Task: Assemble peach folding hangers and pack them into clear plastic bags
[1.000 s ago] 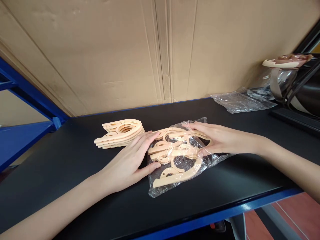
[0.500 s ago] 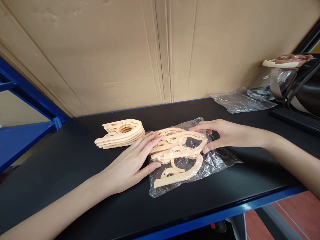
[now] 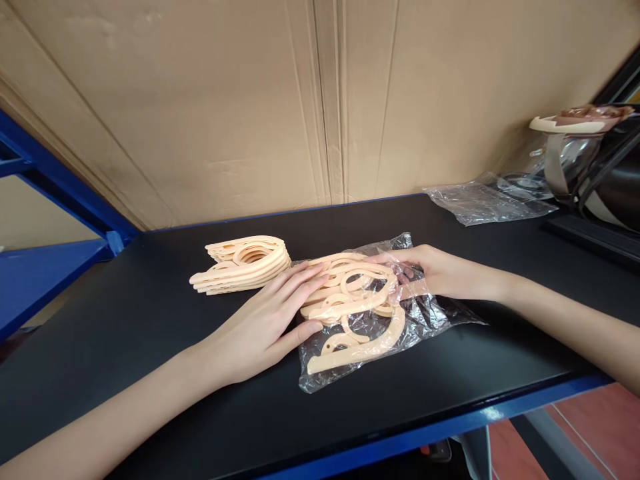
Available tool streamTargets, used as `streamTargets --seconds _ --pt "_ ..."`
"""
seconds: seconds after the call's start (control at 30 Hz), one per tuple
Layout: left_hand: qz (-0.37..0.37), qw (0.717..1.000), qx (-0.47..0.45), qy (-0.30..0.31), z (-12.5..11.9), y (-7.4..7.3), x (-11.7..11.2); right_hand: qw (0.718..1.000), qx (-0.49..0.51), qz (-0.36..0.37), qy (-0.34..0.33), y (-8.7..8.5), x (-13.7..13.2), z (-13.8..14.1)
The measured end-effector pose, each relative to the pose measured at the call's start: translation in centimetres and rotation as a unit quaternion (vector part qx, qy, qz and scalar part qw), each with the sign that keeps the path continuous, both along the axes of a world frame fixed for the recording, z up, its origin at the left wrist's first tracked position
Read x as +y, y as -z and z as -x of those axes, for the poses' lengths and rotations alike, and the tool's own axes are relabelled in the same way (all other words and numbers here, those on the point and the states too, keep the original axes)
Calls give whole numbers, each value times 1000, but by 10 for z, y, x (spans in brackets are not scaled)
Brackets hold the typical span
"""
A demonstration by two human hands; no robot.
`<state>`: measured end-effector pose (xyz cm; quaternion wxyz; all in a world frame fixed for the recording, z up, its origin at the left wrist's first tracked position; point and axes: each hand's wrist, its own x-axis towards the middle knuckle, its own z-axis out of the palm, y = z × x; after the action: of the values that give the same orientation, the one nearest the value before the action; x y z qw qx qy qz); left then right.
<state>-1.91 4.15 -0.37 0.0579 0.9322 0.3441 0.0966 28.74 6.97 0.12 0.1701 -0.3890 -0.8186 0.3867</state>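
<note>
Several cream-coloured plastic folding hangers (image 3: 370, 303) lie overlapping in a clear plastic bag (image 3: 425, 323) on the black tabletop. My left hand (image 3: 273, 313) rests on their left end, fingers stretched out and thumb at the bag's edge. From the right, my right hand (image 3: 425, 270) reaches into the bag, its fingers showing through the film. Thumb and fingers close around the rounded ends of the upper hangers. One hanger (image 3: 357, 343) lies apart at the bag's near side. A neat stack of matching hangers (image 3: 245, 263) stands just beyond my left hand.
Another clear plastic bag (image 3: 490, 200) lies flat at the back right. Beside it stand a black object (image 3: 615, 173) and some wrapped items (image 3: 580, 123). Cardboard (image 3: 225, 113) rises behind the table. A blue metal frame (image 3: 55, 200) borders the left, and a blue edge (image 3: 430, 430) the front.
My right hand has moved left, deeper into the bag, and the upper hangers have shifted slightly left with it. My left hand has stayed almost in place.
</note>
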Motion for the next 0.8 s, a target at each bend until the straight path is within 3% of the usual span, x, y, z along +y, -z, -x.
streamTargets --seconds 0.33,0.5,0.67,0.8 --pt "17 1000 -23 -4 -2 1 0 997 62 32 20 6 -3 9" --pt "23 1000 -20 2 -2 2 -1 999 11 -23 40 4 -4 8" --pt "22 999 -24 35 -2 1 -3 999 42 1 -1 1 -2 3" --pt "18 998 -26 49 -2 0 -2 988 110 29 107 -2 1 -1"
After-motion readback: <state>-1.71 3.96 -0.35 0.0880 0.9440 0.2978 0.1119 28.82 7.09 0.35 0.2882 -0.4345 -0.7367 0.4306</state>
